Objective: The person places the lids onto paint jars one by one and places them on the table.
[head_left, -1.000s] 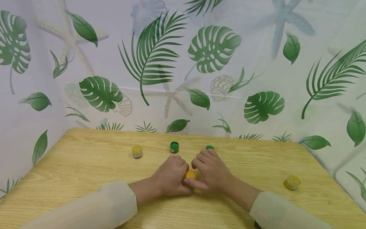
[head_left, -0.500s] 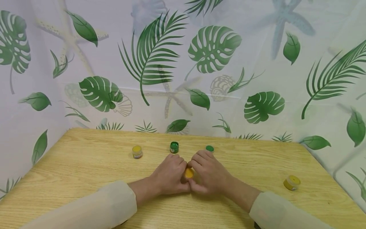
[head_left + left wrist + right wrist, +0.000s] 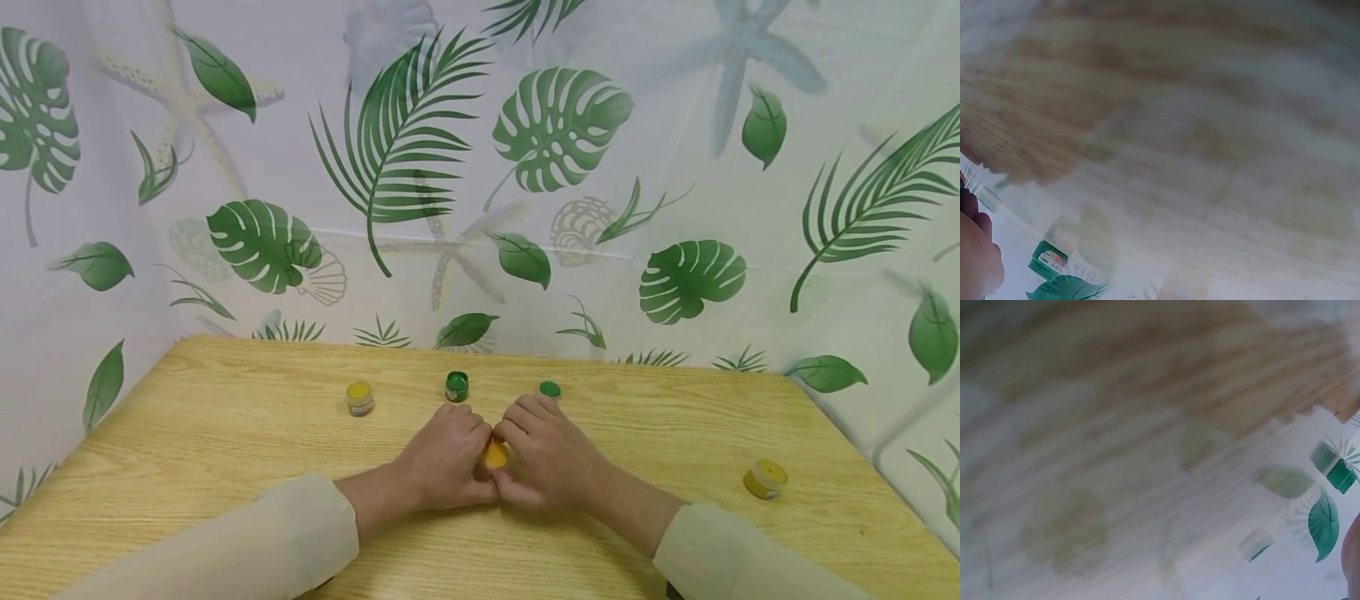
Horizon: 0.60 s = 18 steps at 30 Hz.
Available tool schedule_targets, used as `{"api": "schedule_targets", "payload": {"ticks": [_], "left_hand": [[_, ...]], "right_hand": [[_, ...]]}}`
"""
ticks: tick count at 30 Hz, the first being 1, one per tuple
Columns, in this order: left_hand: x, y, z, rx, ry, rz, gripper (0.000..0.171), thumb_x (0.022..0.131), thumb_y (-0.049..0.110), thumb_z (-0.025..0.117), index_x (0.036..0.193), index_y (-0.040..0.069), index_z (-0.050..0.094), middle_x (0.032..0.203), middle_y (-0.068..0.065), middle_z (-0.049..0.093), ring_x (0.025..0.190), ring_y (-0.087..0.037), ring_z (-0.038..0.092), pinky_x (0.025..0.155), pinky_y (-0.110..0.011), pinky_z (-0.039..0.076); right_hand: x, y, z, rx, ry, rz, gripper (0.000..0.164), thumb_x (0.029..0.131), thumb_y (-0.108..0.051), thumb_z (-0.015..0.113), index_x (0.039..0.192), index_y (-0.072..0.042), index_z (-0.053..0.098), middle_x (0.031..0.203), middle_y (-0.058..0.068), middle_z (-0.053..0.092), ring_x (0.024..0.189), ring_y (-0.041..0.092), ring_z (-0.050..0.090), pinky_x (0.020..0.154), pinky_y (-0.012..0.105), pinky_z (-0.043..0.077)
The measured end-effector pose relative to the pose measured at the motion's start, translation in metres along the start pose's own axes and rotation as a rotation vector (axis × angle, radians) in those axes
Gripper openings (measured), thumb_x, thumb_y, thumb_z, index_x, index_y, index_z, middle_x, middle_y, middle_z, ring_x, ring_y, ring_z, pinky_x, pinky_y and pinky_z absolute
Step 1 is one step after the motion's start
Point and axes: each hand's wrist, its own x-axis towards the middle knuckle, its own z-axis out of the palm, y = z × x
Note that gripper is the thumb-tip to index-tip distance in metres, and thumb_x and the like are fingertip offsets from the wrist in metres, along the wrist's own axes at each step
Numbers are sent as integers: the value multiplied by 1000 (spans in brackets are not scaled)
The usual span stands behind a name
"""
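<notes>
In the head view, a small paint jar (image 3: 496,455) with an orange top sits between my two hands, close over the table. My left hand (image 3: 448,461) holds it from the left, its fingers curled at the far side and thumb low at the near side. From the right, my right hand (image 3: 551,458) grips it the same way, with both thumbs meeting below the orange top. Hands hide the jar's sides. Just beyond them stands a green paint jar (image 3: 457,387), its dark rim showing; its label shows in the left wrist view on the green jar (image 3: 1049,260).
A round green-topped piece (image 3: 550,389) lies behind my right hand, partly covered by it. One yellow-topped jar (image 3: 360,398) stands at the back left; another yellow jar (image 3: 766,478) is at the right. A leaf-printed cloth (image 3: 450,283) rises behind the wooden table (image 3: 247,417).
Over the last second the right hand shifts slightly left and its thumb drops below the orange top. The jar moves a little left and away. The last half second shows almost no movement.
</notes>
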Motion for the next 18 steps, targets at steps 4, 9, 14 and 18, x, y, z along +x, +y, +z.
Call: {"api": "schedule_targets", "payload": {"ticks": [4, 9, 14, 18], "left_hand": [[0, 0, 0, 2, 20, 16, 39, 76, 51, 73, 85, 14, 63, 75, 8, 57, 70, -10, 42, 71, -25, 35], [0, 0, 0, -64, 12, -8, 40, 74, 53, 76, 77, 16, 60, 69, 9, 52, 68, -7, 42, 71, -26, 38], [0, 0, 0, -161, -26, -90, 37, 73, 46, 78, 84, 15, 63, 72, 10, 53, 73, -7, 47, 76, -29, 43], [0, -2, 0, -162, -32, -87, 36, 73, 42, 75, 91, 12, 65, 76, 8, 55, 78, -9, 49, 78, -30, 43]], "right_hand": [[0, -1, 0, 5, -7, 16, 30, 84, -42, 59, 89, -13, 61, 86, -2, 55, 87, 19, 49, 85, 35, 38], [0, -1, -1, 5, 5, 49, 43, 93, -55, 51, 79, -15, 58, 79, -4, 51, 81, 18, 46, 80, 34, 36], [0, 1, -3, 47, 25, 63, 43, 93, -54, 53, 89, -12, 64, 85, -3, 56, 84, 18, 48, 82, 35, 37], [0, 1, -4, 55, -12, 31, 35, 88, -46, 59, 98, -13, 66, 91, -3, 58, 90, 18, 49, 86, 35, 37]]}}
